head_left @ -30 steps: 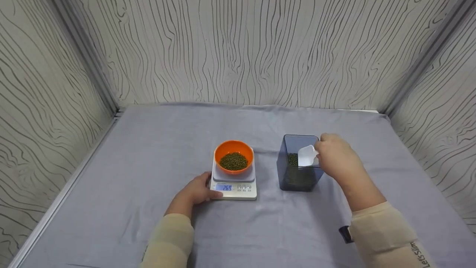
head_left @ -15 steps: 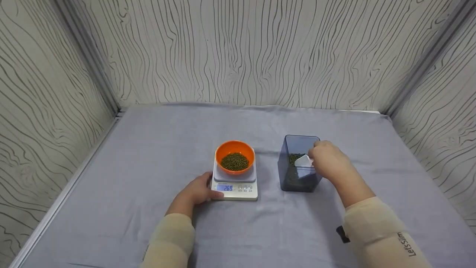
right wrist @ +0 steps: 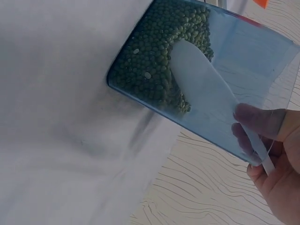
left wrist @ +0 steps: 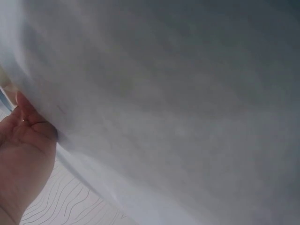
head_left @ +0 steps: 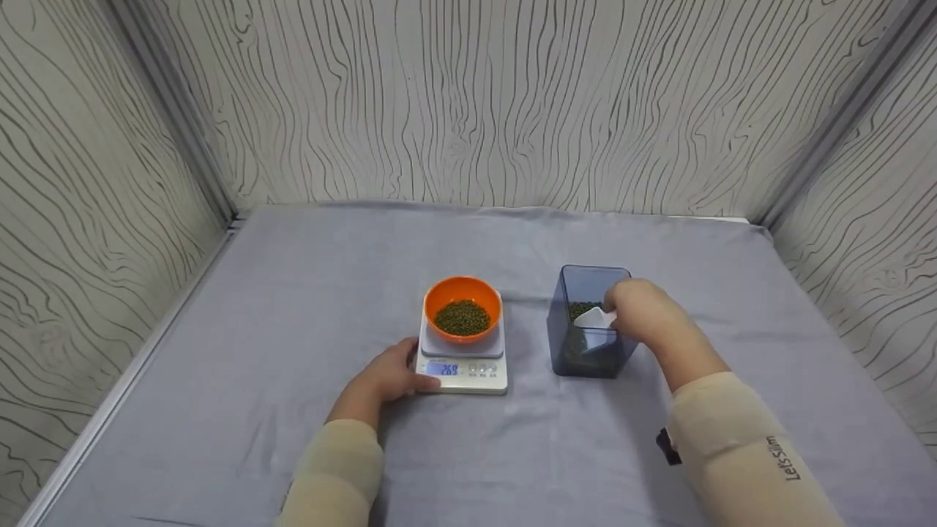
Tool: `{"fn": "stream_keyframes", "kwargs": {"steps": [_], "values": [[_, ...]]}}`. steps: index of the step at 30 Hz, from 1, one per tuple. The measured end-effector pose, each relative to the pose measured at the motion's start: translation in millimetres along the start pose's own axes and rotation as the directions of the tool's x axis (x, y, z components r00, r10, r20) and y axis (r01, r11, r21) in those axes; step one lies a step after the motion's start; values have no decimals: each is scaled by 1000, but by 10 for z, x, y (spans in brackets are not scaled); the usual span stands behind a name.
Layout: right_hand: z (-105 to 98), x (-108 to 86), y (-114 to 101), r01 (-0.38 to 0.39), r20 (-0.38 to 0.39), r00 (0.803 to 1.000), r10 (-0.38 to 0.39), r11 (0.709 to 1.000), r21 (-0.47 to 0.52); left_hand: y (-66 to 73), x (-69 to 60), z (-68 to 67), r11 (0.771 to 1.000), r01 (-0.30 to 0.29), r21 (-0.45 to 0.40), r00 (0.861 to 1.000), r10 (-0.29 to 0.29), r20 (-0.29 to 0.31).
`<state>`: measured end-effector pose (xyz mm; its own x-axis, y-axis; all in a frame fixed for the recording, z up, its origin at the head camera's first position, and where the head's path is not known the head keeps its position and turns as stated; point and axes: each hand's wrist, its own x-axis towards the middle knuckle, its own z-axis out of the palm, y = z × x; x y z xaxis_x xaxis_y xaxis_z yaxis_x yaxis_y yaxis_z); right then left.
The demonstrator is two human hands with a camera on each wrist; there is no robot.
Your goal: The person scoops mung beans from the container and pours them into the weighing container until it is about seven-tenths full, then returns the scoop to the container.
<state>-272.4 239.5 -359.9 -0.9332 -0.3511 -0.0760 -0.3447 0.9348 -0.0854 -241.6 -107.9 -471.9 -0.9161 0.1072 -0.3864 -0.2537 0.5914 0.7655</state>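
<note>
I'm looking into a small booth-type workstation. Pale panels with dark wood-grain lines wall it in: back panel (head_left: pixel 468 102) across top of frame, left panel (head_left: pixel 73 183) at left edge, right panel (head_left: pixel 886 219) at right edge. Grey metal-looking posts (head_left: pixel 174 110) in both corners, upper left and upper right. Grey cloth (head_left: pixel 307 293) spread below, pale rail (head_left: pixel 132 379) along its left edge. Lab, home or workshop around it: can't tell.

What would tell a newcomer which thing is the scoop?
On the gray cloth, right of the scale, stands a bluish see-through bin partly filled with green beans. The scoop, gripped by the right hand, slants into it. Its white colour sets it apart from the tinted bin and beans.
</note>
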Motion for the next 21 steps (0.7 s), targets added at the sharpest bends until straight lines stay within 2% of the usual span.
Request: {"fn": "stream_keyframes", "kwargs": {"steps": [5,12,16,21], "values": [[10,38,-30,8,11,1000,-8,1000,-27,0,1,-6,1000,-10,11,1000,10,4],[34,35,-22,73,-40,996,-76,994,-77,-2,3,-15,999,-48,1,999,48,8],[37,13,7,94,-65,993,-96,995,-42,-4,-3,-13,998,-63,-4,998,63,9],[59,-10,51,109,-110,988,-105,993,33,-13,8,-1,999,-43,-7,999,43,9]]}}
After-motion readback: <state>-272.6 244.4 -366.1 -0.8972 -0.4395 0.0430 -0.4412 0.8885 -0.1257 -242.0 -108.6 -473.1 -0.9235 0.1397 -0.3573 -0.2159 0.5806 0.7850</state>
